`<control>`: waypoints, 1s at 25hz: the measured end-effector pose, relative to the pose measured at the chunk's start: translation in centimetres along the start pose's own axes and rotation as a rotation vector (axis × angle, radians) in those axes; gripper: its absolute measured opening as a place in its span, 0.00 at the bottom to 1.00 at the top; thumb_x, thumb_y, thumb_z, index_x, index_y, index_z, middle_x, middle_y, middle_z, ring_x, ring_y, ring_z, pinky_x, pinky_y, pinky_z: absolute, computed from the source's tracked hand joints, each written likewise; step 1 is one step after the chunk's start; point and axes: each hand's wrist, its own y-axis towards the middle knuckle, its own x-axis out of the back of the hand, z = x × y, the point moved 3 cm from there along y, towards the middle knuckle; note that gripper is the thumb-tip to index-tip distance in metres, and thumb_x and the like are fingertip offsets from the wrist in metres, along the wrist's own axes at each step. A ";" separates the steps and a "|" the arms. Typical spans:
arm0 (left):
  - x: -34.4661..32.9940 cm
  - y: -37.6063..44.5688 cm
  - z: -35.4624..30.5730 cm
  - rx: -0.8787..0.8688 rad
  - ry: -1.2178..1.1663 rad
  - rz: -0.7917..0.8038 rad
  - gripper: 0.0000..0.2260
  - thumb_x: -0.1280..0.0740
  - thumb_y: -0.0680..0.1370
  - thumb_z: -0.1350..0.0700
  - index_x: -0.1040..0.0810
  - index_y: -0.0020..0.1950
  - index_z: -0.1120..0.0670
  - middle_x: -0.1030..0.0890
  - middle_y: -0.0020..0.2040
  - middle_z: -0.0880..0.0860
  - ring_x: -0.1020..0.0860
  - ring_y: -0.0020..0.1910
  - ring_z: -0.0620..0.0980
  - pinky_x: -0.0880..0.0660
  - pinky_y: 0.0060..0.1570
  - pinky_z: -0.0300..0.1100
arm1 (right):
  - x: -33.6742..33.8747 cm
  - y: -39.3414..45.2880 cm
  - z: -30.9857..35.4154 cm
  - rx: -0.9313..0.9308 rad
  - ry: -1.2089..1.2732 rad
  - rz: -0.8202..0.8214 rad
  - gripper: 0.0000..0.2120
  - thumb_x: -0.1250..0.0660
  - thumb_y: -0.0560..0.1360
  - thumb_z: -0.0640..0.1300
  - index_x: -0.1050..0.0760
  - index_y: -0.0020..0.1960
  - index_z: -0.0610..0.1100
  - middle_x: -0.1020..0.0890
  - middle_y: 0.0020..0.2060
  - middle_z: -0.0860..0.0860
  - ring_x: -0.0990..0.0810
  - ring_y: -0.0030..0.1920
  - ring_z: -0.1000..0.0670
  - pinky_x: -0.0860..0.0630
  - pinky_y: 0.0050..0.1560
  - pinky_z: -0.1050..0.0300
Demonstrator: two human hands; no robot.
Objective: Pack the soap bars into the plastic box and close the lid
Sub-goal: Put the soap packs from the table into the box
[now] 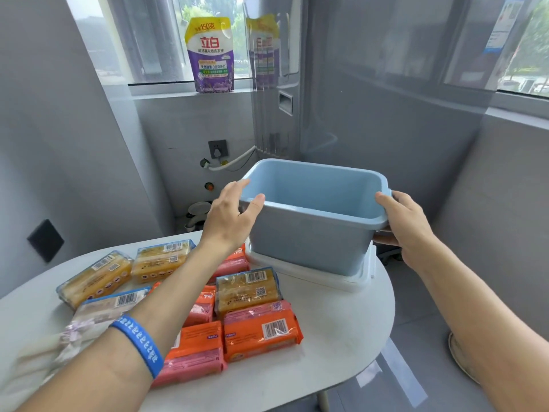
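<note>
On the pale rounded table (341, 331), both hands, left hand (230, 217) and right hand (408, 226), clasped the end rims of the empty light-blue plastic box (309, 230) (likely light, stiff) above its white lid (353, 282), wrapped soap bars (249, 288) near-left.

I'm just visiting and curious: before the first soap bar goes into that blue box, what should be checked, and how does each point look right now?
1. Blue box empty inside: ok, the visible interior shows no contents.
2. Box held steady: ok, left hand and right hand grip opposite rims.
3. Lid off and nearby: ok, the white lid lies under the box.
4. Box fully set down: cannot tell; it looks slightly tilted.
5. Soap bars within reach: ok, they lie on the table beside the box.
6. A hand free for picking: not ok, both are on the box.
</note>
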 end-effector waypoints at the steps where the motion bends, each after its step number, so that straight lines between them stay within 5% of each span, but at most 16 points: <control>1: 0.3 -0.7 0.2 0.006 0.026 -0.014 0.24 0.40 0.78 0.41 0.34 0.72 0.47 0.31 0.73 0.50 0.32 0.68 0.53 0.33 0.62 0.52 | 0.0 -0.3 0.1 -0.009 -0.044 -0.031 0.22 0.38 0.75 0.57 0.28 0.66 0.50 0.20 0.60 0.48 0.18 0.47 0.47 0.17 0.44 0.49; 3: 1.3 -2.5 1.0 -0.006 0.059 -0.124 0.22 0.36 0.77 0.45 0.32 0.70 0.48 0.27 0.68 0.52 0.29 0.63 0.54 0.29 0.59 0.53 | 0.5 -1.4 0.6 0.155 -0.327 -0.243 0.27 0.42 0.77 0.58 0.33 0.72 0.45 0.24 0.66 0.46 0.22 0.57 0.42 0.25 0.58 0.45; 5: 1.6 -3.8 2.3 -0.091 0.146 -0.024 0.13 0.33 0.74 0.50 0.24 0.59 0.49 0.21 0.57 0.51 0.23 0.56 0.53 0.24 0.51 0.49 | 0.0 -4.5 2.3 0.569 -0.532 -0.440 0.19 0.41 0.78 0.53 0.27 0.64 0.44 0.22 0.62 0.45 0.26 0.57 0.42 0.30 0.59 0.46; 6: 1.3 -4.3 3.0 -0.101 0.201 0.150 0.11 0.32 0.73 0.50 0.23 0.55 0.48 0.20 0.54 0.50 0.22 0.54 0.52 0.24 0.50 0.47 | -1.1 -6.6 3.2 0.775 -0.530 -0.434 0.13 0.40 0.78 0.50 0.24 0.56 0.45 0.20 0.54 0.47 0.25 0.52 0.44 0.29 0.54 0.50; 8: -0.1 -5.6 4.0 -0.080 0.308 0.526 0.18 0.32 0.71 0.45 0.23 0.60 0.46 0.20 0.58 0.48 0.22 0.56 0.50 0.24 0.53 0.46 | -4.3 -10.1 3.9 1.064 -0.569 -0.110 0.07 0.38 0.76 0.47 0.24 0.43 0.46 0.20 0.38 0.51 0.24 0.38 0.49 0.27 0.41 0.53; 10: -1.0 -6.8 4.5 -0.072 0.318 0.702 0.25 0.31 0.70 0.41 0.26 0.66 0.43 0.21 0.63 0.47 0.23 0.59 0.49 0.25 0.58 0.46 | -8.5 -12.7 1.6 1.017 -0.803 0.475 0.09 0.35 0.75 0.52 0.22 0.43 0.47 0.19 0.37 0.52 0.22 0.37 0.49 0.25 0.39 0.52; 12: -1.5 -7.2 5.1 -0.123 0.270 0.719 0.29 0.30 0.68 0.39 0.29 0.68 0.41 0.21 0.64 0.45 0.23 0.61 0.47 0.27 0.60 0.42 | -11.3 -13.7 -2.1 0.766 -1.113 0.881 0.18 0.32 0.73 0.59 0.23 0.59 0.51 0.20 0.58 0.53 0.20 0.52 0.48 0.24 0.52 0.53; 13: -1.7 -7.6 5.4 -0.150 0.265 0.741 0.32 0.29 0.66 0.39 0.31 0.69 0.39 0.22 0.65 0.44 0.25 0.62 0.45 0.29 0.59 0.39 | -11.9 -13.7 -3.7 0.698 -1.221 0.958 0.27 0.29 0.70 0.61 0.28 0.65 0.52 0.26 0.66 0.54 0.22 0.58 0.46 0.25 0.56 0.53; 16: -1.2 -7.4 5.9 -0.149 0.188 0.759 0.35 0.27 0.65 0.39 0.33 0.70 0.38 0.23 0.66 0.42 0.26 0.63 0.43 0.30 0.60 0.37 | -13.0 -13.3 -5.5 0.794 -1.351 0.882 0.39 0.25 0.63 0.62 0.37 0.67 0.51 0.33 0.66 0.51 0.23 0.57 0.42 0.23 0.52 0.46; 22: -0.8 -7.7 5.2 -0.182 0.231 0.691 0.28 0.29 0.62 0.39 0.25 0.62 0.39 0.18 0.53 0.41 0.20 0.50 0.43 0.23 0.49 0.42 | -12.0 -13.6 -4.9 0.828 -1.265 0.906 0.41 0.26 0.58 0.61 0.37 0.67 0.55 0.28 0.58 0.53 0.23 0.51 0.45 0.25 0.49 0.49; 25: -1.3 -8.0 5.2 -0.208 0.354 0.699 0.32 0.30 0.62 0.40 0.29 0.67 0.40 0.19 0.59 0.44 0.22 0.56 0.47 0.24 0.53 0.43 | -11.7 -13.9 -5.6 0.894 -1.480 0.830 0.39 0.28 0.59 0.64 0.36 0.66 0.53 0.24 0.56 0.50 0.26 0.55 0.44 0.32 0.55 0.49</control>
